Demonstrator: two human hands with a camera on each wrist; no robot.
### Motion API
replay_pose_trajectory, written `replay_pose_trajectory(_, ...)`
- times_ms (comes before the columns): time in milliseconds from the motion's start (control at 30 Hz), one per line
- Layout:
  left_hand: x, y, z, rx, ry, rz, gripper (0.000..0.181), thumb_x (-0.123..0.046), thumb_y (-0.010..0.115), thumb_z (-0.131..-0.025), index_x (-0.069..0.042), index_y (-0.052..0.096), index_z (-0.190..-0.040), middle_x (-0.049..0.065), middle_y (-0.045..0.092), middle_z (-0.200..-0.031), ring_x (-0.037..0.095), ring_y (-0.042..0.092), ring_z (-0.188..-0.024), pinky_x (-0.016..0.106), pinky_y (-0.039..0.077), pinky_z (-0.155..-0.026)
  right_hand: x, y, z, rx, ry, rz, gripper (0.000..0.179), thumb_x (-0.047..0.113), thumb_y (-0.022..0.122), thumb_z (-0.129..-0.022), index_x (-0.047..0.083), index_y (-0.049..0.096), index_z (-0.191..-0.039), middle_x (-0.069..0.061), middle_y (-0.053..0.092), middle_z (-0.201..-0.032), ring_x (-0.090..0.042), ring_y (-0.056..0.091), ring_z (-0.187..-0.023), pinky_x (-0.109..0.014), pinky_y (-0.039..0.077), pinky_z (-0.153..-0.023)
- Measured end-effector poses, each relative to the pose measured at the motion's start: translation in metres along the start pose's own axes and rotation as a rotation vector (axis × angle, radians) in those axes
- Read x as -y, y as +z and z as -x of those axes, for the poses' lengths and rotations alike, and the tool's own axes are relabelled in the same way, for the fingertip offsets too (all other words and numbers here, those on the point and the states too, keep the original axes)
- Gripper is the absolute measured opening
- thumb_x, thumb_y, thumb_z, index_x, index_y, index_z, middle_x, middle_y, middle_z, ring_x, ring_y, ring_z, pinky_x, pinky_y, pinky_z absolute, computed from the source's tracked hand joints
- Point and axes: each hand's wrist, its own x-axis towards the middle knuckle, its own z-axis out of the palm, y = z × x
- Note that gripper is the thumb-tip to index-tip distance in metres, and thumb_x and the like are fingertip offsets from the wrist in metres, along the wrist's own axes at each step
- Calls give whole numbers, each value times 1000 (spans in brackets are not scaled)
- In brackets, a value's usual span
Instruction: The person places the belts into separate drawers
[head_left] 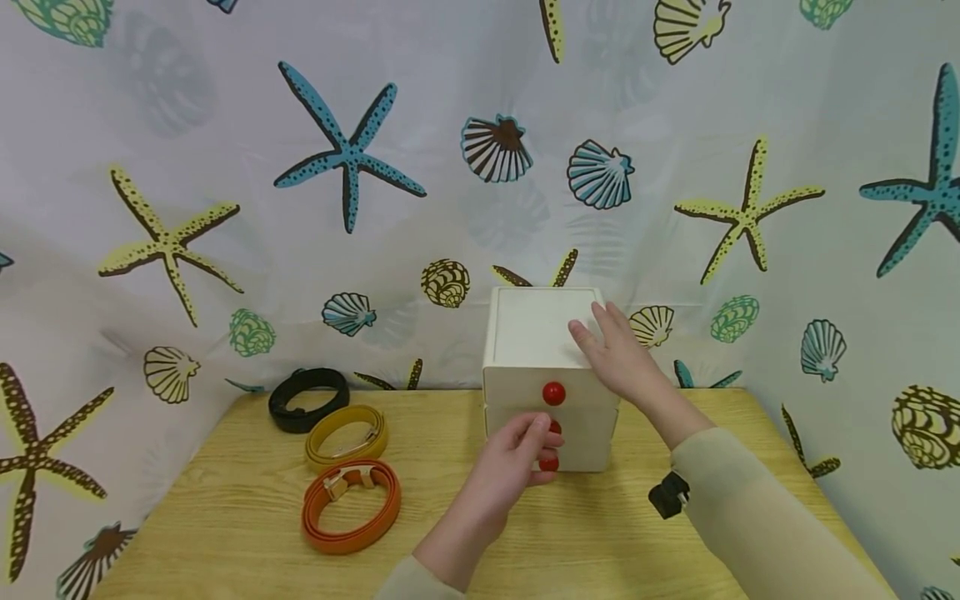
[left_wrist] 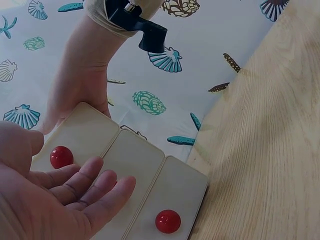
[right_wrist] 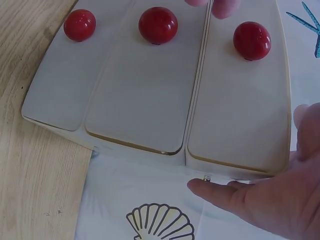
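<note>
A small white drawer box with three stacked drawers stands at the table's back, each front bearing a round red knob. The top knob is in plain sight. My left hand hovers before the lower drawers, fingers loosely extended and partly covering the middle knob and the bottom knob. In the left wrist view those fingers lie across the middle drawer front and hide its knob. My right hand is at the box's upper right edge, fingers spread, thumb over the top; the right wrist view shows it beside the top drawer.
Left of the box, three coiled belts lie on the wooden table: a black belt, a yellow belt and an orange belt. A curtain printed with shells and starfish hangs close behind the box.
</note>
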Motion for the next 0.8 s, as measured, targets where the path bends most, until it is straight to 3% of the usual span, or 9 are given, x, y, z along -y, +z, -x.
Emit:
replay_pose_trajectory(267, 1, 0, -1, 22, -17, 37, 54, -44, 55, -117, 1, 62, -146, 14, 73, -127, 31, 68, -115, 46, 63, -97, -6, 1, -1, 45, 74, -107, 76, 46, 39, -119, 2, 15, -176, -26, 3, -182, -46, 3, -168, -67, 10, -132)
replay_pose_trajectory(500, 6, -3, -3, 31, -35, 90, 54, -42, 56, -117, 3, 60, -147, 16, 73, -128, 30, 68, -114, 45, 64, -96, -14, -2, -1, 117, 83, -253, 67, 32, 33, -121, 6, 7, -177, -19, 5, -184, -41, 1, -169, -60, 8, -134)
replay_pose_trajectory(800, 6, 1, -2, 66, -37, 118, 56, -43, 55, -118, 3, 56, -151, 16, 71, -131, 38, 66, -122, 46, 64, -96, -16, -6, 6, 123, 95, -292, 66, 31, 31, -122, 7, 5, -177, -17, 3, -184, -39, 0, -169, -60, 8, -134)
